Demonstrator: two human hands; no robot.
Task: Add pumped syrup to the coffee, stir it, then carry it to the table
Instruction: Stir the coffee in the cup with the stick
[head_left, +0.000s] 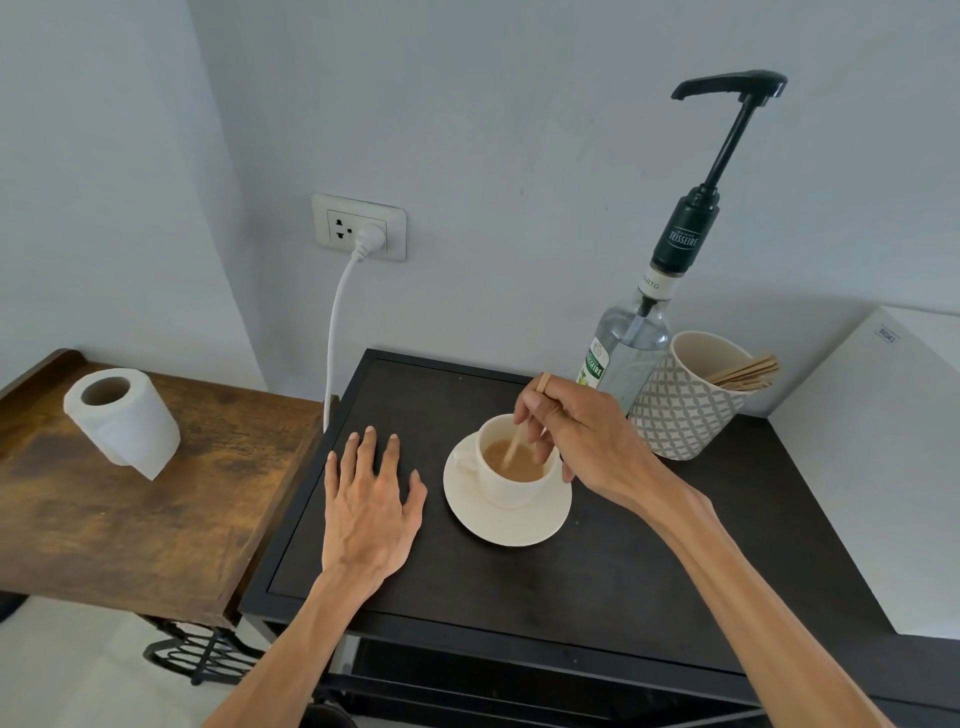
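Note:
A white cup of milky coffee (506, 480) stands on a white saucer (498, 525) on the dark cart top (623, 561). My right hand (576, 434) hovers over the cup and pinches a wooden stir stick (514, 447) whose lower end dips into the coffee. My left hand (370, 499) lies flat on the cart top, fingers spread, just left of the saucer and apart from it. Behind the cup stands a clear glass syrup bottle (631, 348) with a tall black pump (727, 88), its spout pointing left.
A patterned cup with several wooden stir sticks (688, 400) stands right of the bottle. A white box (883, 467) occupies the cart's right side. A brown wooden table (130, 514) at left carries a paper roll (122, 418). A white cord (337, 322) hangs from the wall socket.

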